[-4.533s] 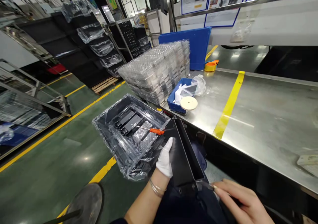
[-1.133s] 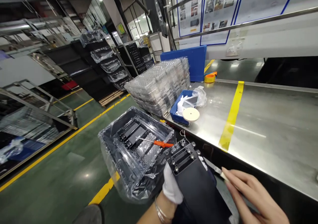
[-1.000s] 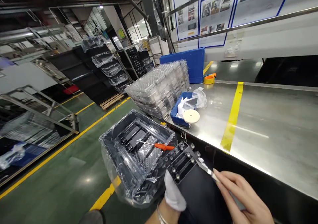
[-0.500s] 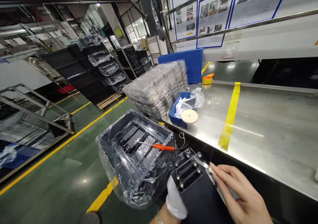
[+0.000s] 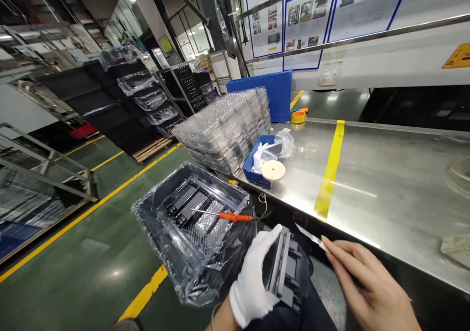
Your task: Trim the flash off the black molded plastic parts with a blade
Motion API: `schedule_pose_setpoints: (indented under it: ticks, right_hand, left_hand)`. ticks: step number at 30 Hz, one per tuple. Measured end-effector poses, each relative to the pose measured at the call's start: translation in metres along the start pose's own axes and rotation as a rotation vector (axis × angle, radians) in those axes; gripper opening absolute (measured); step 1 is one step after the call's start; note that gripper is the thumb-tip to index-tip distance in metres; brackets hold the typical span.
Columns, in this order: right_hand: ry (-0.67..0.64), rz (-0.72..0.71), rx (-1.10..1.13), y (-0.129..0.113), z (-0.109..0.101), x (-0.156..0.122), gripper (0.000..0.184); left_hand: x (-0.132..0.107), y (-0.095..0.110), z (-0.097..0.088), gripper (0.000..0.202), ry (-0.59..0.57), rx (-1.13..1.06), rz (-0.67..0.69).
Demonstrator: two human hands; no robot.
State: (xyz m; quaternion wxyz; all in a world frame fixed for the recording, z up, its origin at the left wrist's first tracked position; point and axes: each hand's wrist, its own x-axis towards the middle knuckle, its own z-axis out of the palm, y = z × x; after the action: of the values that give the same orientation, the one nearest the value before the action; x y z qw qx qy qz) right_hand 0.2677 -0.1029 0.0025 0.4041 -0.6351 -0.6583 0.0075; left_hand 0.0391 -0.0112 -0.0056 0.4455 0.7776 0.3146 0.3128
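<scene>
Head view: gloved left hand [image 5: 253, 277] clamped around black part [image 5: 286, 272] over the lap, bare right hand [image 5: 370, 292] pinching blade [image 5: 308, 235] just beside it, likely to gouge plastic or glove on a slip.

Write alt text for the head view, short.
A white-gloved left hand grips a black plastic part on edge, while the bare right hand holds a thin blade beside it. A bagged tray with an orange screwdriver sits left of a steel table.
</scene>
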Motion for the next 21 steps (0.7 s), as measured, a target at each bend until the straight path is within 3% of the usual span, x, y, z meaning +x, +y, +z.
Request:
schedule_pose_setpoints:
  ticks: [5, 9, 12, 14, 21]
  right_hand:
    - [-0.057, -0.012, 0.044, 0.004, -0.003, -0.004, 0.035]
    - [-0.051, 0.285, 0.244, 0.012, -0.003, -0.003, 0.029]
    - [-0.342, 0.609, 0.578, 0.010, -0.004, 0.002, 0.049]
    - [-0.521, 0.704, 0.712, 0.005, -0.004, 0.007, 0.062]
    - [-0.680, 0.659, 0.824, -0.009, -0.005, 0.019, 0.072]
  left_hand:
    - [-0.005, 0.003, 0.002, 0.082, 0.049, 0.087, -0.049]
    - [-0.002, 0.005, -0.005, 0.086, -0.059, 0.027, 0.088]
    - [0.003, 0.006, -0.008, 0.081, -0.152, -0.105, 0.156]
    - [0.007, 0.009, -0.010, 0.082, -0.217, -0.206, 0.163]
    - [0.009, 0.022, -0.006, 0.052, -0.257, -0.247, 0.010]
